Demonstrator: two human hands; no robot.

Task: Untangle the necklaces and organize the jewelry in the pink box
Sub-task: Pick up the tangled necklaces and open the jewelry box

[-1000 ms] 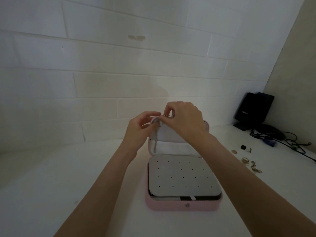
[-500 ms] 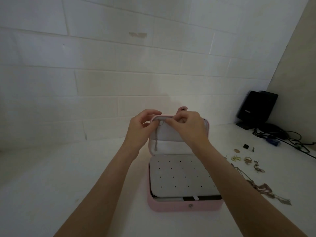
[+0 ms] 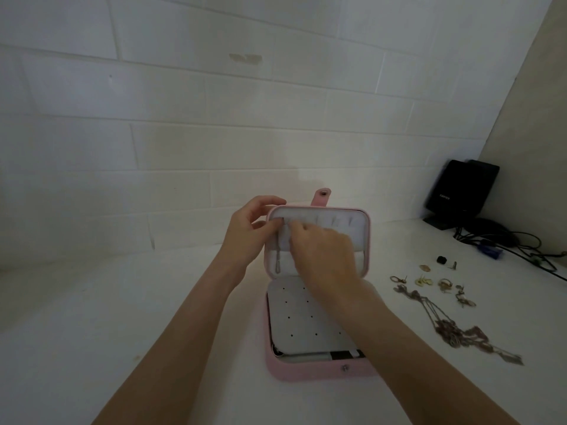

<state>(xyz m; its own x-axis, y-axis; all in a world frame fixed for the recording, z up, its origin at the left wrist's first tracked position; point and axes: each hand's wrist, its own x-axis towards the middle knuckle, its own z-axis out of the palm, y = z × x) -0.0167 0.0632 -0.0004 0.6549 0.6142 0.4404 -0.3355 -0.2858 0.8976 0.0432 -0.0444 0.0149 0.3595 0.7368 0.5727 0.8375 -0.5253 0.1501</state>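
Pink box (image 3: 306, 371) with dot-patterned white panel (image 3: 294, 317); black device (image 3: 457, 194) beside white table (image 3: 153, 302).

In the centre of the frame a pink box (image 3: 319, 371) is standing open on a white table (image 3: 92, 302), its lid (image 3: 365, 240) raised upright. The left hand (image 3: 245, 237) and right hand (image 3: 325, 256) are meeting at the lid's upper left corner, fingers pinching a thin chain (image 3: 278, 259) that is hanging down the lining. At right, tangled necklaces (image 3: 454, 329) and small earrings (image 3: 445, 283) are lying loose.
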